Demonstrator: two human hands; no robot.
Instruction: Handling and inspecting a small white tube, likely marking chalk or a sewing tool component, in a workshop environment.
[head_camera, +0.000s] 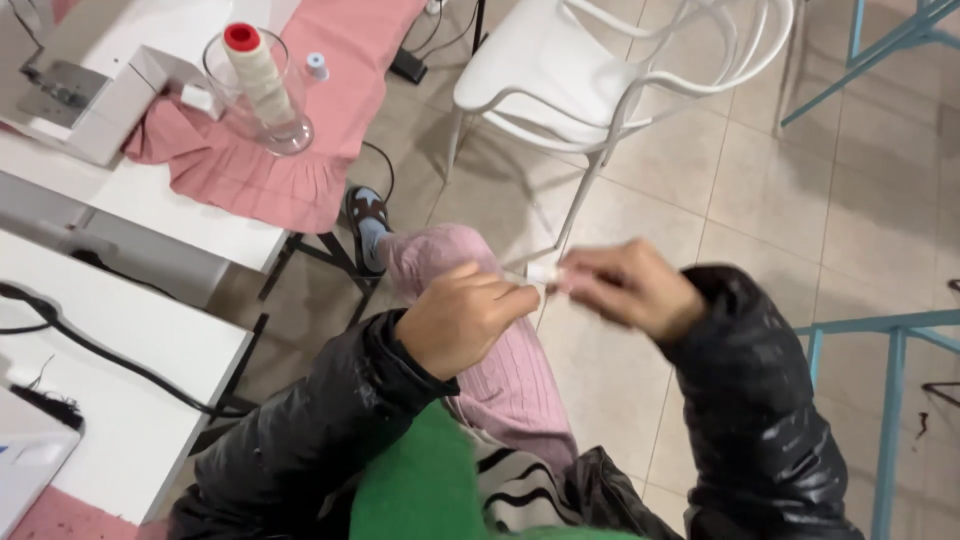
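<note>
Fingertips of both hands pinch small white piece (541, 272) between them, above pink-trousered knee (450, 250). Left hand (462, 318) curled, thumb and forefinger closed on piece's left end; right hand (625, 287) blurred, fingers closed on right end. Piece's long axis roughly horizontal, hand to hand; neither hand clearly nearer. Beyond: white chair (560, 60), thread cone (256, 70) in glass, pink cloth (290, 170) on sewing table (160, 210).

Pink cloth (300, 150) — white chair (560, 60), red-capped spool (255, 70).
</note>
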